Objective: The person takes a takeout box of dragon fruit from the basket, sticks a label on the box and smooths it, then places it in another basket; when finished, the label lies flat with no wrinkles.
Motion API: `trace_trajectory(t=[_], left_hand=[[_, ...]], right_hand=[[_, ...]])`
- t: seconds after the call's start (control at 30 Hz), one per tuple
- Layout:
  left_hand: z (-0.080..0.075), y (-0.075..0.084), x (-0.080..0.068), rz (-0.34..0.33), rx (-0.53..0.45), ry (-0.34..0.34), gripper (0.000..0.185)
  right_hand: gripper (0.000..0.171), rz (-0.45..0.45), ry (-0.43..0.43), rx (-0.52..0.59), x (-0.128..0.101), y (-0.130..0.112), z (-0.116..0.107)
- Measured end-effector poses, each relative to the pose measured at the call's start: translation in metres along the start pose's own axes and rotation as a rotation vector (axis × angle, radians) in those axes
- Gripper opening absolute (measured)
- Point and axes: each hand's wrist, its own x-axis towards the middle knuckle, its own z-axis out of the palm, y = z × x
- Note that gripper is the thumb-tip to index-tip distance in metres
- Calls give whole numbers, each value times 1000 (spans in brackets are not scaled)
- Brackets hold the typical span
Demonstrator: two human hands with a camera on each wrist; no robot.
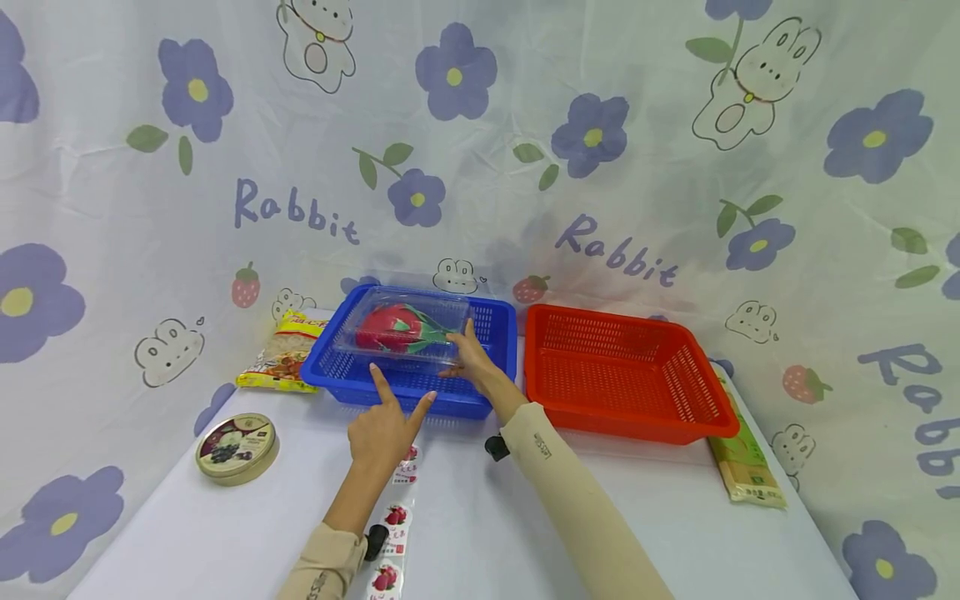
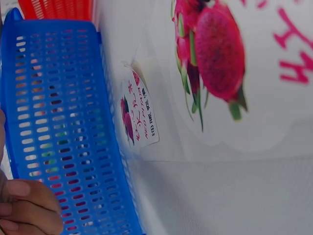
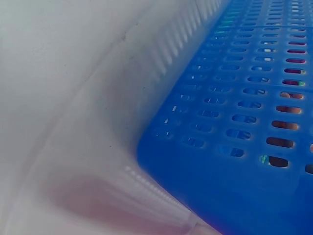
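A clear plastic box (image 1: 405,329) with a red dragon fruit inside lies tilted on the blue basket (image 1: 337,377). My right hand (image 1: 459,350) holds the box at its near right corner, fingers on the lid and thumb at the front edge. My left hand (image 1: 401,385) is just in front of the basket's front wall, index finger and thumb spread, the other fingers (image 2: 24,205) curled, holding nothing. The left wrist view shows the blue basket (image 2: 63,137) wall close up. In the right wrist view only the blue basket (image 3: 244,122) and white cloth show.
An empty red basket (image 1: 622,417) stands right of the blue one. A yellow snack packet (image 1: 281,354) and a round tin (image 1: 236,447) lie at the left, a long green packet (image 1: 746,462) at the right. Dragon fruit labels (image 1: 393,533) (image 2: 139,115) lie on the white table.
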Motion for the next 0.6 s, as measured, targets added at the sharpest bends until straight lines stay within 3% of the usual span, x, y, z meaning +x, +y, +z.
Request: trace_trajectory(t=[0.6], left_hand=[[0,0,0,-8,-9,-19,119]], right_hand=[[79,-35,-3,20,-10,0,-6]])
